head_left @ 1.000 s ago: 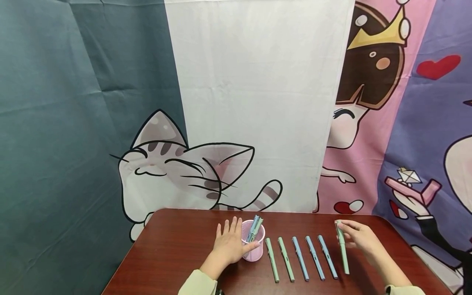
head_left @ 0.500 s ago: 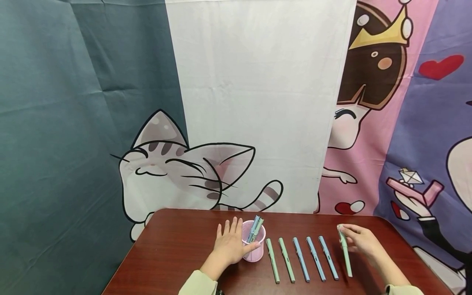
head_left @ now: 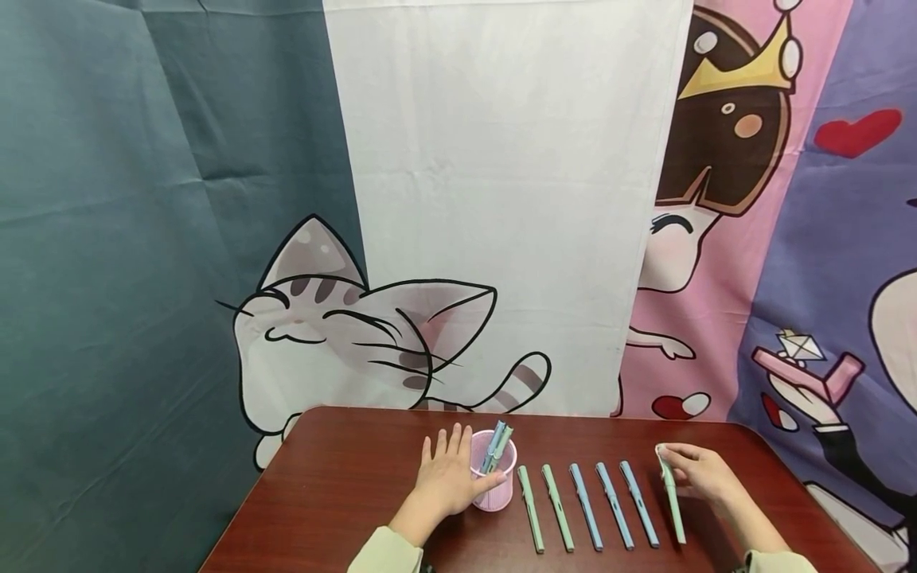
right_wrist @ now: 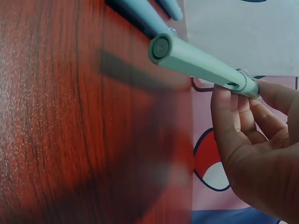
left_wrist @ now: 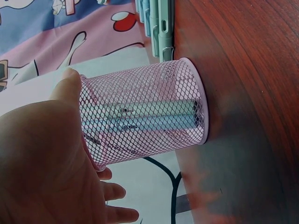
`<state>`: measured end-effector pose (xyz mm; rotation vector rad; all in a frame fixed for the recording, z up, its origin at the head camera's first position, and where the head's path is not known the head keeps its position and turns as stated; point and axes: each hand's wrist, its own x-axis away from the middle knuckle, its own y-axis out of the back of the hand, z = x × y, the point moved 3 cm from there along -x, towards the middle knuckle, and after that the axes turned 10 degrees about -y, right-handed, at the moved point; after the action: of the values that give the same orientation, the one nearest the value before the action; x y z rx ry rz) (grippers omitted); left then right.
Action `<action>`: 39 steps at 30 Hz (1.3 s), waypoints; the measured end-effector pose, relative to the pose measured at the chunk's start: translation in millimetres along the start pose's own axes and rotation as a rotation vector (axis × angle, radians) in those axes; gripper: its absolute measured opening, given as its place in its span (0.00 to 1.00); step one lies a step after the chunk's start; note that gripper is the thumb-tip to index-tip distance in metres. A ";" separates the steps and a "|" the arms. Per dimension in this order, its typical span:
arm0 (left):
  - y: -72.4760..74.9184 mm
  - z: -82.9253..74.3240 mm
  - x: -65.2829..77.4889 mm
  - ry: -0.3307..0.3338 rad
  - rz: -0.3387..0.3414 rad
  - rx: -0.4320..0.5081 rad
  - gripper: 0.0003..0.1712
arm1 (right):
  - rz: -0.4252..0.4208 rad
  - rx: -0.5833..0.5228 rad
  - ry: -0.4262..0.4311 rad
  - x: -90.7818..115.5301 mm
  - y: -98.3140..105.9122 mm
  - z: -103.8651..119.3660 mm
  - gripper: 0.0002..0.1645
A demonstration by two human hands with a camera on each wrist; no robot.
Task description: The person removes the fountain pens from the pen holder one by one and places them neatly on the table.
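My left hand (head_left: pixel 446 479) is spread beside a pink mesh pen cup (head_left: pixel 494 500), its fingers straight and its thumb against the rim. Inside the cup stand a blue pen (left_wrist: pixel 159 122) and a green pen (left_wrist: pixel 161 107), both leaning. My right hand (head_left: pixel 705 476) pinches a light green pen (head_left: pixel 673 505) near its clip end between thumb and fingers. The right wrist view shows this pen (right_wrist: pixel 198 63) above the table, its shadow beneath. To its left lies a row of several pens, with blue ones (head_left: pixel 640 505) nearest and green ones (head_left: pixel 532 511) closest to the cup.
The red-brown wooden table (head_left: pixel 344 485) ends at a far edge just behind the cup and hands. A printed cloth backdrop (head_left: pixel 494 199) with a cartoon cat and figures hangs behind it.
My right hand has moved slightly down and toward me with the green pen, which sits lower now. My left hand and the cup hold their place.
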<state>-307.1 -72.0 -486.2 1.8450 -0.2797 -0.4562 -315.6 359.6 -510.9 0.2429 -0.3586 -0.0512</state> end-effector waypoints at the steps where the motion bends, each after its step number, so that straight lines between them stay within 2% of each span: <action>1: 0.0 -0.2 0.2 0.000 -0.001 0.000 0.63 | 0.000 0.004 -0.002 -0.6 -0.1 -0.7 0.30; 13: -3.6 1.3 -0.1 0.005 0.007 -0.013 0.64 | -0.007 0.056 -0.027 -9.2 2.1 -5.8 0.33; 23: -3.4 1.0 -0.3 0.005 -0.003 -0.010 0.63 | 0.042 0.059 -0.032 -15.8 2.8 -11.8 0.30; 39: -1.8 -0.4 -0.4 0.011 0.001 -0.007 0.64 | 0.033 0.060 -0.064 -26.5 4.4 -21.5 0.30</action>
<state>-307.3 -70.9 -487.8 1.8397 -0.2720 -0.4458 -332.7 371.1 -538.4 0.2949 -0.4281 -0.0158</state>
